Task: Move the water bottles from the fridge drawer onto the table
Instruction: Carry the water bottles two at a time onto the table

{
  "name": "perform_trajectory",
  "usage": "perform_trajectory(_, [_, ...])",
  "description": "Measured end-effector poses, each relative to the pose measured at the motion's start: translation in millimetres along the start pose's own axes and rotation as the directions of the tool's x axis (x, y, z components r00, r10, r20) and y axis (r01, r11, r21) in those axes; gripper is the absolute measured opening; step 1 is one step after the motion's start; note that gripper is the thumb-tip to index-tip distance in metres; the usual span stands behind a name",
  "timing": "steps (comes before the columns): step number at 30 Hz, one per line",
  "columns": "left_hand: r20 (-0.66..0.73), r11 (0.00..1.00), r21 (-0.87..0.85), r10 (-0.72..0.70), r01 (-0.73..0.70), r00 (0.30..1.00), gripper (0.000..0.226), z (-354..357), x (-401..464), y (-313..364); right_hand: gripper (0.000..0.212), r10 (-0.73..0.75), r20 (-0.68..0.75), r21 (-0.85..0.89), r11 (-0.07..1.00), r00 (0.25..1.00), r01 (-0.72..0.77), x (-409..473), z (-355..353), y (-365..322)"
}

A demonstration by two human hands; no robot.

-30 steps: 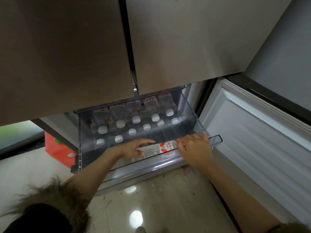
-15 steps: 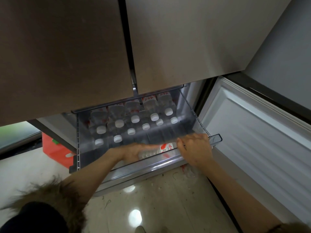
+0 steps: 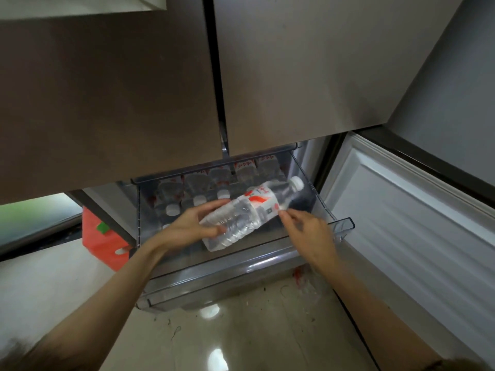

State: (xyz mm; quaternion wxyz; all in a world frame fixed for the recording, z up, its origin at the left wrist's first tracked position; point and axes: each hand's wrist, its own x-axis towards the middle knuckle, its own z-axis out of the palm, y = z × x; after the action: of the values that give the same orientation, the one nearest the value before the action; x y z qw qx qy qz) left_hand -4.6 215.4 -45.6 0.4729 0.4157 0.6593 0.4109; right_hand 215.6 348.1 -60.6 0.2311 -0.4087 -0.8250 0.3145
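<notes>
A clear water bottle (image 3: pixel 247 210) with a red and white label and a white cap is held tilted above the pulled-out clear fridge drawer (image 3: pixel 345 224), cap pointing up and right. My left hand (image 3: pixel 187 226) grips its lower body. My right hand (image 3: pixel 308 226) touches the bottle's label with its fingertips from the right. Several more upright bottles (image 3: pixel 197 187) with white caps stand in rows at the back of the drawer, partly hidden by the held bottle.
Two closed brown fridge doors (image 3: pixel 294 76) hang above the drawer. An opened lower door with a white inner panel (image 3: pixel 401 223) stands at the right. A red bag (image 3: pixel 104 242) sits on the glossy floor (image 3: pixel 241 330) at the left.
The bottle lay flat at the drawer's front under both hands. Now my left hand has lifted it clear above the drawer, and my right hand has come off the drawer's edge to its label.
</notes>
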Motion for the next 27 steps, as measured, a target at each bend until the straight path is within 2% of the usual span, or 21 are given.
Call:
perform_trajectory(1, [-0.002, 1.000, -0.009, 0.026, -0.026, 1.000, 0.063, 5.1, -3.4, 5.5, 0.045, 0.095, -0.011, 0.164, 0.982, 0.995, -0.092, -1.9, -2.9, -7.9])
perform_trajectory(2, [-0.010, 0.998, -0.025, 0.053, -0.053, 0.999, 0.062, 10.7, -5.9, 10.7, 0.043, 0.191, 0.013, 0.363, 0.914, 0.982, -0.183, -2.0, -6.3, -15.2])
perform_trajectory(4, [-0.027, 0.995, -0.058, 0.083, -0.084, 0.996, 0.060, 22.2, -10.0, 21.2, 0.045, 0.285, 0.191, 0.697, 0.635, 0.939, -0.334, 0.4, -14.1, -24.0])
perform_trajectory(5, [-0.029, 0.994, -0.044, 0.097, -0.098, 0.995, 0.060, 28.0, -11.7, 26.5, 0.051, 0.284, 0.272, 0.776, 0.500, 0.919, -0.384, 0.4, -18.5, -27.6])
perform_trajectory(6, [-0.032, 0.993, -0.011, 0.116, -0.116, 0.993, 0.062, 33.9, -12.4, 30.6, 0.054, 0.280, 0.311, 0.815, 0.413, 0.908, -0.406, -0.1, -23.2, -31.4])
perform_trajectory(10, [-0.005, 0.984, 0.027, 0.176, -0.176, 0.984, 0.067, 54.2, -14.5, 39.1, 0.046, 0.395, 0.297, 0.877, 0.247, 0.870, -0.412, -2.4, -36.3, -38.4])
perform_trajectory(12, [0.038, 0.983, 0.016, 0.182, -0.182, 0.983, 0.055, 59.8, -17.7, 39.1, 0.045, 0.448, 0.286, 0.892, 0.198, 0.847, -0.406, -3.6, -39.4, -36.8])
perform_trajectory(14, [0.018, 0.989, -0.006, 0.146, -0.146, 0.989, 0.042, 61.8, -19.6, 33.8, 0.043, 0.449, 0.271, 0.900, 0.196, 0.851, -0.390, -3.6, -40.0, -34.9])
perform_trajectory(16, [-0.135, 0.999, 0.021, 0.030, -0.028, 0.990, 0.041, 56.5, -15.2, 22.2, 0.043, 0.460, 0.231, 0.877, 0.283, 0.857, -0.388, -2.9, -39.5, -33.2])
perform_trajectory(18, [-0.318, 0.994, -0.029, -0.112, 0.109, 0.941, 0.030, 46.6, -5.5, 9.3, 0.044, 0.483, 0.194, 0.817, 0.402, 0.854, -0.413, -0.5, -38.9, -30.4])
perform_trajectory(20, [-0.425, 0.967, -0.159, -0.247, 0.197, 0.871, 0.010, 37.3, 7.1, -1.9, 0.041, 0.480, 0.192, 0.764, 0.475, 0.856, -0.438, 2.1, -38.0, -26.7])
perform_trajectory(24, [-0.498, 0.919, -0.285, -0.385, 0.273, 0.777, 0.028, 28.4, 46.9, -14.0, 0.032, 0.497, 0.196, 0.698, 0.535, 0.845, -0.476, 10.0, -36.8, -19.4])
perform_trajectory(27, [-0.476, 0.861, -0.452, -0.453, 0.232, 0.754, 0.008, 29.3, 78.4, -14.8, 0.028, 0.505, 0.177, 0.671, 0.567, 0.845, -0.478, 15.1, -36.9, -13.6])
